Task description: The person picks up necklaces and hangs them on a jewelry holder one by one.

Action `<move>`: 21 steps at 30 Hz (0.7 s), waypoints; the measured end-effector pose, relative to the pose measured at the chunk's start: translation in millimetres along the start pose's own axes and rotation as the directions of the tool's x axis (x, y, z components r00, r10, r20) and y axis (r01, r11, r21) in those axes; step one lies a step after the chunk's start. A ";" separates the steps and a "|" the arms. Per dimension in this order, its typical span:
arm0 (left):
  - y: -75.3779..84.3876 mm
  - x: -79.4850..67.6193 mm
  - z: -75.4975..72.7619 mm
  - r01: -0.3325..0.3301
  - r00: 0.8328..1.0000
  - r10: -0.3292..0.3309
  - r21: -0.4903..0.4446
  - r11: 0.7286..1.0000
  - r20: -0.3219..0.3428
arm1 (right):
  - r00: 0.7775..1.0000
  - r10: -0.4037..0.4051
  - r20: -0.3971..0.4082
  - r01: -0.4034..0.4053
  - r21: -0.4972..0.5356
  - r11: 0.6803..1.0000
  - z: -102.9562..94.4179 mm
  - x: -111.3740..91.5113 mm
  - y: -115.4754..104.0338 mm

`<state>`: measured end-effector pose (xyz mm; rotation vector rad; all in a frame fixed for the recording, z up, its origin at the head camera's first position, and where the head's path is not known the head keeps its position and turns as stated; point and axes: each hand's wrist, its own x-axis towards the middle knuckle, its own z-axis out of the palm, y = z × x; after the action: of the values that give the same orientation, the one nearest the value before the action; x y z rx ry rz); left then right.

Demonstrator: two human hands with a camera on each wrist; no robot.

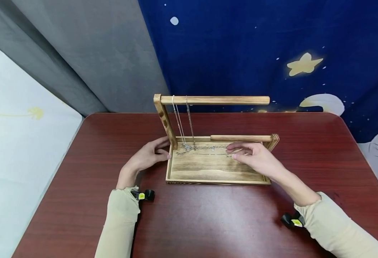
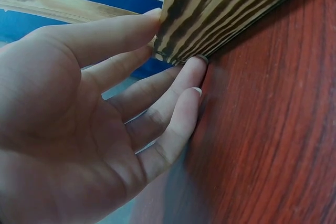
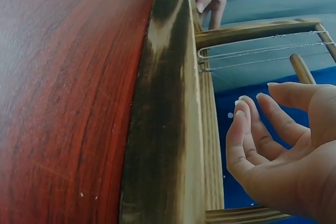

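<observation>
A wooden jewelry stand [image 1: 202, 175] has a shallow tray, an upright post at the left and a round bar across the top. Two thin necklaces [image 1: 190, 118] hang from the bar near the post. Silvery chains [image 1: 206, 147] lie stretched across the back of the tray floor. My left hand [image 1: 148, 154] grips the stand's left end, thumb on the tray's wall and fingers round by the post. My right hand [image 1: 255, 156] hovers over the tray's right part, at the chains' right ends. In the right wrist view, a gap shows between its thumb and bent fingers, with no chain visible there.
A shorter round bar [image 1: 240, 138] runs along the stand's back right, beside a small wooden upright [image 1: 274, 139]. The stand sits on a glossy reddish-brown table [image 1: 215, 218]. Behind the table hang a grey curtain [image 1: 111, 53] and a blue one [image 1: 227, 46].
</observation>
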<state>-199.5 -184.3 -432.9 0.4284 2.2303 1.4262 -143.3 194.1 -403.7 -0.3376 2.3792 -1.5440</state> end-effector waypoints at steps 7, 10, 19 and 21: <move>0.2 -0.8 -0.7 0.011 1.000 -0.011 -0.001 1.000 0.004 | 0.999 -0.025 -0.035 0.023 -0.048 0.999 5.3 5.6 7.4; -0.9 -0.8 -0.6 0.015 1.000 -0.015 0.004 1.000 0.002 | 0.999 -0.025 -0.048 0.023 -0.045 0.999 6.9 6.7 7.8; 0.4 -1.2 -1.0 0.015 1.000 -0.015 -0.008 1.000 0.005 | 0.997 -0.003 -0.073 -0.003 -0.087 0.996 11.6 11.7 5.9; 0.3 -1.3 -0.9 0.015 1.000 -0.015 -0.009 1.000 0.006 | 0.997 0.000 -0.073 -0.007 -0.096 0.995 12.7 13.2 6.1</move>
<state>-198.9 -185.5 -432.0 0.4110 2.2167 1.4252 -151.2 181.2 -415.7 -0.3016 2.5142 -1.4678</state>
